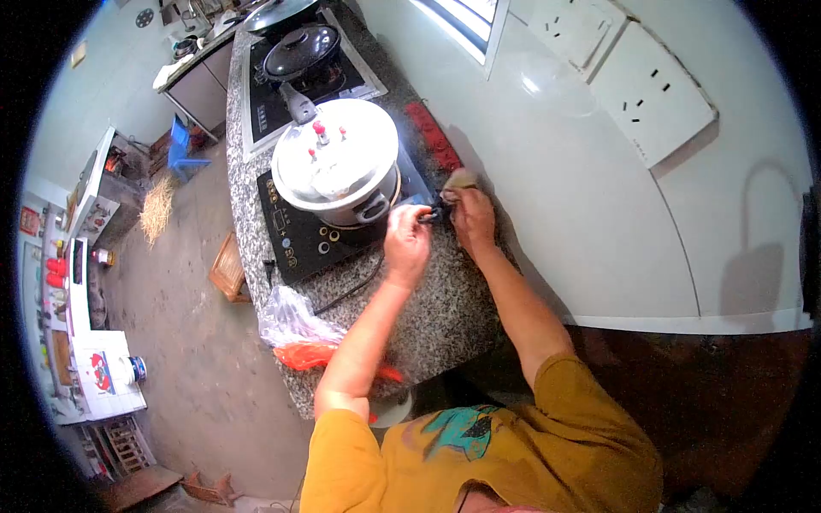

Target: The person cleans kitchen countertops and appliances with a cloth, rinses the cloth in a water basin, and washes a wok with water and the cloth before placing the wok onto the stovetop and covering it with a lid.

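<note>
My left hand [406,244] is closed in a pinch on a small black object [434,215] that looks like a plug or bunched cord; its exact kind is unclear. Right beside it, my right hand [472,221] grips a tan cloth [460,181] near the wall. Both hands are over the granite counter [428,312], to the right of the pressure cooker [338,152]. The cooker has a pale lid with red-tipped valves and sits on a black induction cooktop [304,256]. A black cord [352,289] runs over the counter below the cooktop.
A clear and red plastic bag [295,325] lies at the counter's left edge. Behind the cooker, a lidded black pan [301,53] stands on the gas stove [363,81]. A red strip [433,137] lies along the wall. Wall sockets [654,94] are at upper right.
</note>
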The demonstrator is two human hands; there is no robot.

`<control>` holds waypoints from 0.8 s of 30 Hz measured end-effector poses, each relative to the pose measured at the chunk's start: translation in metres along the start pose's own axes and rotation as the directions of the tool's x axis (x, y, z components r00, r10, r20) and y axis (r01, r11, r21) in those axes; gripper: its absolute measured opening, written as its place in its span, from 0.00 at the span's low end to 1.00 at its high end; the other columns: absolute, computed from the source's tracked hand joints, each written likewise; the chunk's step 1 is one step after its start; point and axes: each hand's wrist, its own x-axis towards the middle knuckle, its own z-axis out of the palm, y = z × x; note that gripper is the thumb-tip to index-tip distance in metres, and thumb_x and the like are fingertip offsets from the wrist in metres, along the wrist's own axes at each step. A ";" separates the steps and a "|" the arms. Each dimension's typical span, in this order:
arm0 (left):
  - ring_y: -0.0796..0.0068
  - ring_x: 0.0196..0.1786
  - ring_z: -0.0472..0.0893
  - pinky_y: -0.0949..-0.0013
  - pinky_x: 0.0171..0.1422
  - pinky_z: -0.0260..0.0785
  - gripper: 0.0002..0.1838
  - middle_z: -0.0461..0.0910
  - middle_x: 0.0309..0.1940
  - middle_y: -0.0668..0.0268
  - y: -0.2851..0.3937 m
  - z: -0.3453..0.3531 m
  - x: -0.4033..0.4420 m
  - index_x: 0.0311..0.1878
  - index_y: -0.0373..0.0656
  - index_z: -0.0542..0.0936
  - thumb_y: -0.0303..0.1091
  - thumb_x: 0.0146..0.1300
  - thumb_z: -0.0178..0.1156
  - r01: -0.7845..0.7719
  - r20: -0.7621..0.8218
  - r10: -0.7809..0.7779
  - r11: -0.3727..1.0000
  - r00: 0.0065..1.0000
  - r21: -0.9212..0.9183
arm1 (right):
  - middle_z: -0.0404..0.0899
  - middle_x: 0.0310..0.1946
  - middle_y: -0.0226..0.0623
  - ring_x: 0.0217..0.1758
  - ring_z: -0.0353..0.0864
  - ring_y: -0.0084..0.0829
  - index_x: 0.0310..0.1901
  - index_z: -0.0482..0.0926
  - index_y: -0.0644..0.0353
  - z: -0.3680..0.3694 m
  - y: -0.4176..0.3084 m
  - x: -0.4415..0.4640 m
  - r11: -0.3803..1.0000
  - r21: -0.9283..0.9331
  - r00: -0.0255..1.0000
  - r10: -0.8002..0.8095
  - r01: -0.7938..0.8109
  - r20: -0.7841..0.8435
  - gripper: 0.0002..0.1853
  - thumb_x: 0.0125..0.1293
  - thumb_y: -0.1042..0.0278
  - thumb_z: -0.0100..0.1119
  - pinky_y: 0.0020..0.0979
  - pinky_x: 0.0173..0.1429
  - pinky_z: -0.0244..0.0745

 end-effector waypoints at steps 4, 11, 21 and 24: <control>0.59 0.42 0.80 0.64 0.47 0.73 0.17 0.78 0.39 0.59 0.003 0.008 -0.021 0.45 0.44 0.79 0.16 0.53 0.54 -0.057 0.053 0.055 0.998 0.997 0.035 | 0.65 0.67 0.47 0.74 0.58 0.46 0.62 0.69 0.64 -0.002 -0.008 -0.006 0.843 -0.465 0.944 -0.136 0.271 0.302 0.28 0.59 0.69 0.55 0.51 0.71 0.58; 0.55 0.42 0.80 0.59 0.43 0.73 0.13 0.77 0.39 0.61 0.000 0.009 -0.023 0.43 0.48 0.78 0.22 0.55 0.57 -0.074 0.100 0.063 0.991 0.993 0.114 | 0.61 0.69 0.46 0.76 0.53 0.45 0.67 0.64 0.63 0.012 0.008 0.055 0.808 -0.529 0.926 -0.049 0.257 0.375 0.31 0.60 0.66 0.52 0.49 0.73 0.56; 0.55 0.41 0.80 0.59 0.44 0.73 0.14 0.79 0.38 0.57 0.009 0.003 -0.013 0.45 0.45 0.78 0.21 0.55 0.57 -0.147 0.248 0.092 0.966 0.964 0.213 | 0.66 0.63 0.53 0.70 0.60 0.52 0.65 0.65 0.70 -0.010 -0.001 -0.029 0.732 -0.649 0.976 -0.105 0.206 0.192 0.33 0.63 0.57 0.53 0.48 0.75 0.53; 0.52 0.40 0.79 0.54 0.41 0.72 0.12 0.77 0.35 0.59 0.010 0.009 -0.017 0.45 0.49 0.77 0.25 0.57 0.57 -0.253 0.325 0.150 0.919 0.934 0.302 | 0.62 0.67 0.52 0.74 0.55 0.50 0.69 0.61 0.67 -0.026 0.001 -0.096 0.706 -0.699 0.983 0.024 0.113 0.183 0.35 0.64 0.55 0.53 0.48 0.75 0.52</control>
